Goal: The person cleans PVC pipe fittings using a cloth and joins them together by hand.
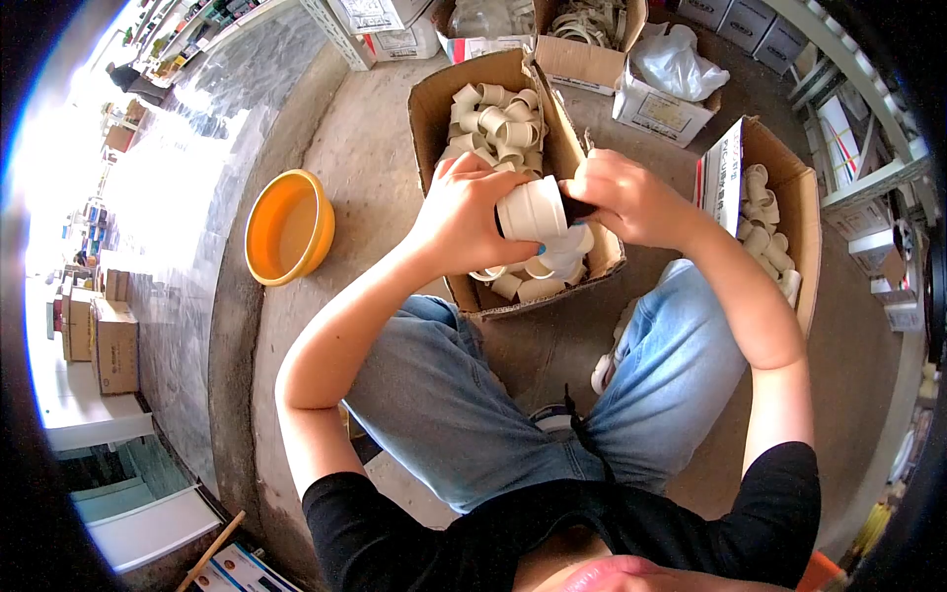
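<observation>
My left hand point(464, 212) is wrapped round a white plastic pipe fitting point(531, 209), a wide ringed piece tilted with its open end to the right. At that end, my right hand point(631, 200) pinches something dark point(576, 205) against or inside the rim; I cannot make out what it is. Both hands are above an open cardboard box point(428, 109) that stands before my knees. Inside it lies a heap of cream pipe fittings point(498, 123), with some whiter pieces at the near end, partly hidden by my hands.
A yellow basin point(320, 232) is on the floor to the left. To the right stands another cardboard box point(804, 217) of fittings. More boxes line the back, one holding a white plastic bag point(679, 61). Metal shelving point(878, 178) rises at the right.
</observation>
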Demonstrator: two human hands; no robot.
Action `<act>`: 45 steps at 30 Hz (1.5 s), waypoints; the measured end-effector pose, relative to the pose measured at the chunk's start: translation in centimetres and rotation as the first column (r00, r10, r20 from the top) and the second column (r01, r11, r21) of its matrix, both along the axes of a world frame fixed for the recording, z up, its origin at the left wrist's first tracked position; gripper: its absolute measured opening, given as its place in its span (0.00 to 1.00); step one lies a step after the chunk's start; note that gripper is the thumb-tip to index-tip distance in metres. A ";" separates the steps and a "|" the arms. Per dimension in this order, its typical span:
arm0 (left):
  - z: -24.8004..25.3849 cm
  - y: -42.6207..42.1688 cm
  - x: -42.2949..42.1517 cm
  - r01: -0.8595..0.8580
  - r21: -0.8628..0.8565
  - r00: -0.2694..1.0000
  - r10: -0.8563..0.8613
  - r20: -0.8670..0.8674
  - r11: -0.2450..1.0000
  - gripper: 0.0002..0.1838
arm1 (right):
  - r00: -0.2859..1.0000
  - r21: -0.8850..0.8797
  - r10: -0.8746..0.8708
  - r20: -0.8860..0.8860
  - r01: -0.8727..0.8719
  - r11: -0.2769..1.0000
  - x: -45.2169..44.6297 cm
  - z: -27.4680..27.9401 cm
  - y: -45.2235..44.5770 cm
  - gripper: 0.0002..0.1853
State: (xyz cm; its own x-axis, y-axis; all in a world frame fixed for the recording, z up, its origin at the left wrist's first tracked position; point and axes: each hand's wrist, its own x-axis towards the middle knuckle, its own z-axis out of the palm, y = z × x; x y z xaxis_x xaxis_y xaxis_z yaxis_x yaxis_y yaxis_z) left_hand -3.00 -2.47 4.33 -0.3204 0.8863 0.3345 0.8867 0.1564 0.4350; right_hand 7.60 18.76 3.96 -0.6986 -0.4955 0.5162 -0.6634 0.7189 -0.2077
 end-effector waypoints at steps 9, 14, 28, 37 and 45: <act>0.1 -0.4 -1.0 -0.020 0.009 0.894 0.014 0.448 1.000 0.31 | 0.984 -0.118 -0.173 -0.030 0.169 0.979 0.0 -0.1 -0.4 0.15; 0.6 -0.3 0.4 -0.166 0.135 0.943 0.117 0.310 0.977 0.31 | 0.542 -0.720 0.534 0.649 0.664 0.201 -0.8 -2.1 0.3 0.18; 0.6 0.1 -0.7 -0.086 -0.021 0.943 0.088 0.320 0.996 0.30 | 0.832 -0.668 0.124 0.541 0.335 0.664 -0.1 -1.4 -1.7 0.15; 0.2 -0.4 -3.2 0.186 -0.067 0.598 -0.059 0.799 0.980 0.26 | 0.912 0.139 0.121 -0.393 -0.071 0.988 0.4 0.3 -0.6 0.17; -0.2 -0.6 -2.4 -0.127 0.109 0.873 0.059 0.484 0.986 0.28 | 0.800 -0.832 0.255 0.543 0.473 0.290 -0.7 -1.6 -0.7 0.22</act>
